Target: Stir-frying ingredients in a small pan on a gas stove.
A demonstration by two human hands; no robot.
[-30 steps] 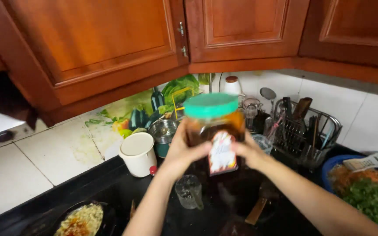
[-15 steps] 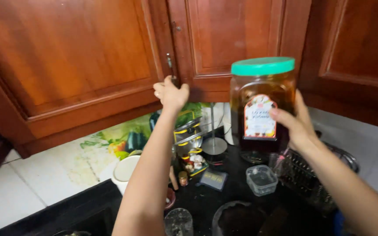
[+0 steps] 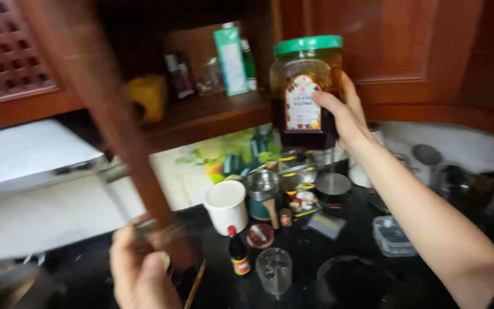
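My right hand [image 3: 347,117] grips a large glass jar [image 3: 305,91] with a green lid and dark contents, held up in front of the open wall cupboard. My left hand [image 3: 138,266] holds the bottom corner of the wooden cupboard door [image 3: 101,114], which is swung open towards me and blurred. Inside, the cupboard shelf [image 3: 212,117] carries a yellow container [image 3: 147,97], small bottles and a tall teal carton [image 3: 230,60].
On the dark counter below stand a white cup [image 3: 227,206], a small sauce bottle [image 3: 237,254], a clear drinking glass [image 3: 274,270], steel tins [image 3: 261,189], a clear plastic box [image 3: 393,237] and a utensil rack [image 3: 470,183] at the right. A pan sits at the lower left.
My left hand pulled the cupboard door open and came down with its lower edge. The shelf inside is now exposed. The jar in my right hand moved left towards the opening.
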